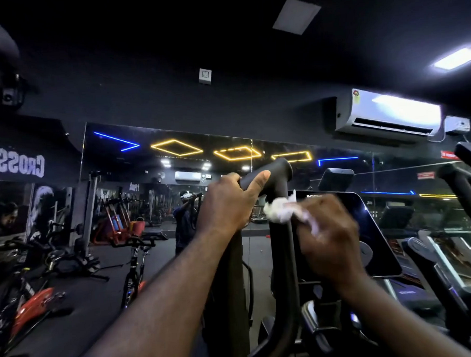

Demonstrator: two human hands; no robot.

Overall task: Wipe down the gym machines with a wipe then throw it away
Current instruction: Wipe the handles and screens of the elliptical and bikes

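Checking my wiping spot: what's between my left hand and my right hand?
Head view: the machine's black upright bar stands between left hand and right hand, white wipe bunched against it.

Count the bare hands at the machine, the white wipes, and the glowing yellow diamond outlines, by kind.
Crumpled white wipes: 1
Bare hands: 2, left hand gripping the black padded handle, right hand holding the wipe
Glowing yellow diamond outlines: 3
Total: 6
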